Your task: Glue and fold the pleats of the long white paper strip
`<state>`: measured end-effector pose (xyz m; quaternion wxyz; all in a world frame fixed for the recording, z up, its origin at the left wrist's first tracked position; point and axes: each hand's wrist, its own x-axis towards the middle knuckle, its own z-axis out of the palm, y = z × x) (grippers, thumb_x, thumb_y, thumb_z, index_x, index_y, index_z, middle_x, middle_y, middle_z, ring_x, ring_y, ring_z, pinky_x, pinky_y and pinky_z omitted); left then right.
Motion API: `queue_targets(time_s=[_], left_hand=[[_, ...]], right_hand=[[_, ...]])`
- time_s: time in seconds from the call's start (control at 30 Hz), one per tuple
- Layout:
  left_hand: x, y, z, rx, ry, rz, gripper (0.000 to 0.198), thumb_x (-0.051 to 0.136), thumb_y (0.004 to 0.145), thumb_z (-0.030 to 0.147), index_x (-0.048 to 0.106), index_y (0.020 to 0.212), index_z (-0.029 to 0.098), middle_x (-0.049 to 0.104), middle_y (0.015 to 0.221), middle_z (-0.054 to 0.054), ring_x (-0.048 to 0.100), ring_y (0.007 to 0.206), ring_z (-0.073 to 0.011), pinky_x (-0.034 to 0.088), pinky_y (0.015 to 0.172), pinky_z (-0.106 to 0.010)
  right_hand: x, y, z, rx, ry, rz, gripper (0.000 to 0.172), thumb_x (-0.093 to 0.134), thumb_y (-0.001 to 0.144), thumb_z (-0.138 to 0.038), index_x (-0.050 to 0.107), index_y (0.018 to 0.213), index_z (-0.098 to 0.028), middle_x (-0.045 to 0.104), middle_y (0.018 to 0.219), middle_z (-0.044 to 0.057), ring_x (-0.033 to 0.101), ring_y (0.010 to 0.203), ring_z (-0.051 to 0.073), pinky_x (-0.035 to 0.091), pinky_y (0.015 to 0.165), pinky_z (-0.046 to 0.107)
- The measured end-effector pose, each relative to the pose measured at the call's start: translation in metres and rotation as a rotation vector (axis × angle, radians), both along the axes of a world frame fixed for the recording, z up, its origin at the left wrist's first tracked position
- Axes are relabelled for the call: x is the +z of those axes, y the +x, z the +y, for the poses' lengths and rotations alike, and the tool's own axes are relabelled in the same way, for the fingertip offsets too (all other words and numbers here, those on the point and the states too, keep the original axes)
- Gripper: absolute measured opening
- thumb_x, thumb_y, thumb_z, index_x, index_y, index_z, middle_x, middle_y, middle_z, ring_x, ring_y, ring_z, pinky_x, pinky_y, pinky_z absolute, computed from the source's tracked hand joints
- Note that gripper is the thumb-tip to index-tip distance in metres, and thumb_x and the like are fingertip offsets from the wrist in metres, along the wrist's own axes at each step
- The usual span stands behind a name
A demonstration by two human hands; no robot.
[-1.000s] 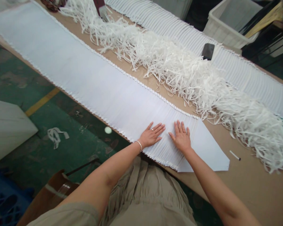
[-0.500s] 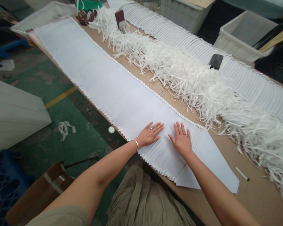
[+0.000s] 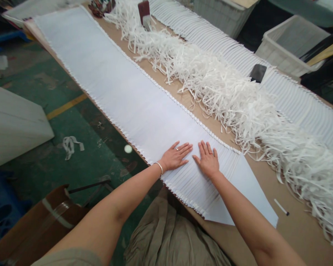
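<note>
Brown surface (image 3: 308, 229) runs frame-long; fanned white sheets (image 3: 122, 92) lie along its left edge, shredded strips (image 3: 238, 99) heaped right of them. At lower centre left hand (image 3: 175, 157), right hand (image 3: 208, 162) lie flat, fingers spread, gripping nothing, pressing sheets. Just now right hand has edged nearer left hand; overlap stays pinned.

No text, label, brand, number or sign can be read anywhere; the white pleated sheet (image 3: 127, 99) on the table (image 3: 299, 236) shows plain, with no print that can be made out; the dark red block (image 3: 143, 9) at the far end and the small black item (image 3: 258, 72) across the table are too small and blurred for any mark to be read; the white crate (image 3: 280, 61) beyond shows no legible label.
</note>
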<state>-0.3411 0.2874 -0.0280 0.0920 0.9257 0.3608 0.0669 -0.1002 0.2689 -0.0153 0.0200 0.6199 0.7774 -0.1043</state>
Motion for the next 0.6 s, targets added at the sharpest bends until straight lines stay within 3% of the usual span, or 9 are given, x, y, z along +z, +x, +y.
queue_targets(time_s=[0.2, 0.33, 0.6], left_hand=[[0.003, 0.012, -0.022, -0.008, 0.018, -0.007, 0.060, 0.030, 0.108, 0.046, 0.028, 0.164, 0.025, 0.027, 0.170, -0.002, 0.018, 0.160, -0.0198, 0.009, 0.130, -0.052], [-0.001, 0.017, -0.032, -0.020, 0.012, -0.008, 0.060, 0.031, 0.108, 0.047, 0.029, 0.164, 0.026, 0.028, 0.170, 0.000, 0.016, 0.160, -0.0185, 0.009, 0.131, -0.051], [-0.005, 0.017, -0.030, -0.017, -0.011, -0.002, 0.062, 0.028, 0.108, 0.050, 0.028, 0.164, 0.024, 0.028, 0.170, 0.000, 0.016, 0.160, -0.0183, 0.007, 0.130, -0.052]], right_hand=[[0.014, 0.024, -0.025, -0.027, 0.105, -0.068, 0.079, 0.030, 0.104, -0.062, 0.014, 0.166, -0.015, 0.016, 0.173, 0.011, 0.011, 0.161, 0.027, 0.015, 0.127, 0.056], [0.010, 0.034, -0.049, -0.003, 0.069, -0.086, 0.078, 0.031, 0.104, -0.060, 0.013, 0.167, -0.016, 0.020, 0.172, 0.012, 0.016, 0.161, 0.029, 0.017, 0.126, 0.058], [0.004, 0.048, -0.081, -0.033, 0.072, -0.106, 0.076, 0.030, 0.105, -0.058, 0.014, 0.167, -0.016, 0.020, 0.172, 0.011, 0.014, 0.161, 0.029, 0.016, 0.126, 0.059]])
